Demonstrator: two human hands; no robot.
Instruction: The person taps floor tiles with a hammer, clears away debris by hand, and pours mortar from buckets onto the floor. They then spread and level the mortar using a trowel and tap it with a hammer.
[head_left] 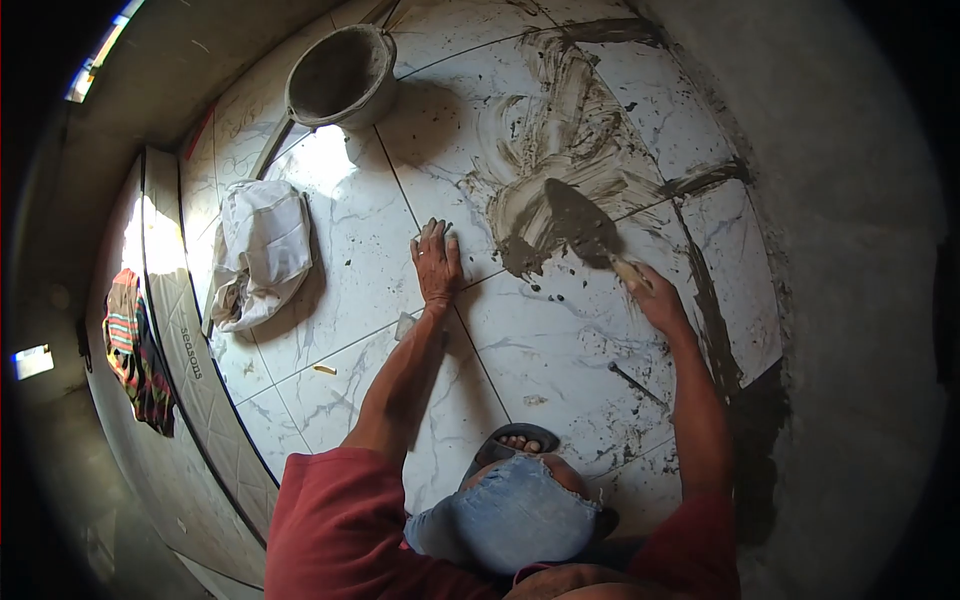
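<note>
While we're crouched over the tiled floor [350,230], which fills most of the frame, the work sits upper centre. A wide smear of grey mix [560,120] covers the white tiles there, with dark filled joints [705,180] running off to the right of frame.

Bucket [340,75] is upper left, well apart from the smear. Crumpled sack [262,250] lies at left, also clear of it.

Trowel [575,220] is centre-right, blade loaded and lying on the lower edge of the smear.
- Right hand [662,298]: grip wrapped tight round the trowel handle.
- Left hand [437,262]: centre frame, palm flat on bare tile, fingers spread, holding nothing, just left of the mix.

Our read: the step is working mix across the tile and into the joints. To do it well we'd:
- hold the blade at a low tilt
- pull diagonally over the joint lines so they pack rather than drag empty
- scrape surplus back to the pile

Left hand looks like a sound brace; best kept on clean tile. Thin rod [635,382], lower right, lies near the right forearm and could get swept into wet mix.
</note>
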